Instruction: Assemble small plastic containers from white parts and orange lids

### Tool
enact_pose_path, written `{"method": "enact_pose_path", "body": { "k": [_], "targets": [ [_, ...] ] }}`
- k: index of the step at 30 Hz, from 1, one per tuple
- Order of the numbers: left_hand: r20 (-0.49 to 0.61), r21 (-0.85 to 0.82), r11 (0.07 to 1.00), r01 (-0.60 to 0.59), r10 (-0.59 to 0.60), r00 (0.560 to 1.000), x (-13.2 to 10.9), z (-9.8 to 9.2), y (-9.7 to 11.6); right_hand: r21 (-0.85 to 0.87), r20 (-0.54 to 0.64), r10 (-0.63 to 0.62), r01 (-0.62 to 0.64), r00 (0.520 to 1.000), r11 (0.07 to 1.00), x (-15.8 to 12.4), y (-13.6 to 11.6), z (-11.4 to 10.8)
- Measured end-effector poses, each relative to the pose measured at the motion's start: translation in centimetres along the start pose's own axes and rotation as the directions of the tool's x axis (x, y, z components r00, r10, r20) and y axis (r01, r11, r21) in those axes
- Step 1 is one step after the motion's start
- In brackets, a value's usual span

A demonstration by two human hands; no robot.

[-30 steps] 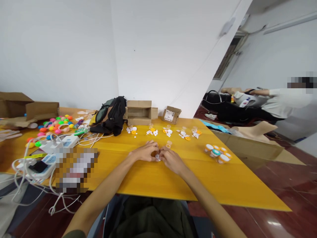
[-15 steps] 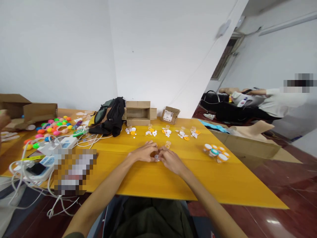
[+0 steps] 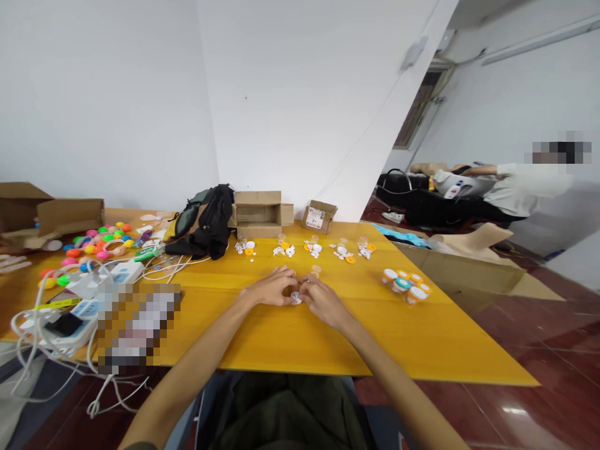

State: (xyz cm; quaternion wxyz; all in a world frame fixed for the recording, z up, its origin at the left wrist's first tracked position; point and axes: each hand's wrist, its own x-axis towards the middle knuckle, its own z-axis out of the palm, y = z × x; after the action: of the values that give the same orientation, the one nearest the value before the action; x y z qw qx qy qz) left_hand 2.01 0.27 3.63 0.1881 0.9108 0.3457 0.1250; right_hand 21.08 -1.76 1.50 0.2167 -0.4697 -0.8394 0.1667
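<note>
Almost nothing shifts

The small clear piece (image 3: 296,299) is between the left hand (image 3: 273,288) and the right hand (image 3: 323,304) at the counter's (image 3: 281,340) near middle, unmoved this past second; handling seems ongoing. The left grip curves partly open, the right's fingers gather inward; whether either clasps it cannot be told. Just beyond is a clear cup (image 3: 315,269); lidded jars (image 3: 417,294) cluster right.

Small clear plastic piece (image 3: 296,299), partly hidden by fingers, held between both hands (image 3: 273,289), over yellow tabletop (image 3: 300,340), tilt unclear
</note>
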Motion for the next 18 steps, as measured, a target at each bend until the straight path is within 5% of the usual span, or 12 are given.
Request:
{"method": "enact_pose_path", "body": {
  "k": [18],
  "targets": [
    [-0.005,-0.02,1.0,-0.006,0.006,1.0,0.06,0.3,-0.29,-0.072,-0.063,-0.078,0.073,0.995,0.995,-0.27,0.42,0.4]
  ]
}}
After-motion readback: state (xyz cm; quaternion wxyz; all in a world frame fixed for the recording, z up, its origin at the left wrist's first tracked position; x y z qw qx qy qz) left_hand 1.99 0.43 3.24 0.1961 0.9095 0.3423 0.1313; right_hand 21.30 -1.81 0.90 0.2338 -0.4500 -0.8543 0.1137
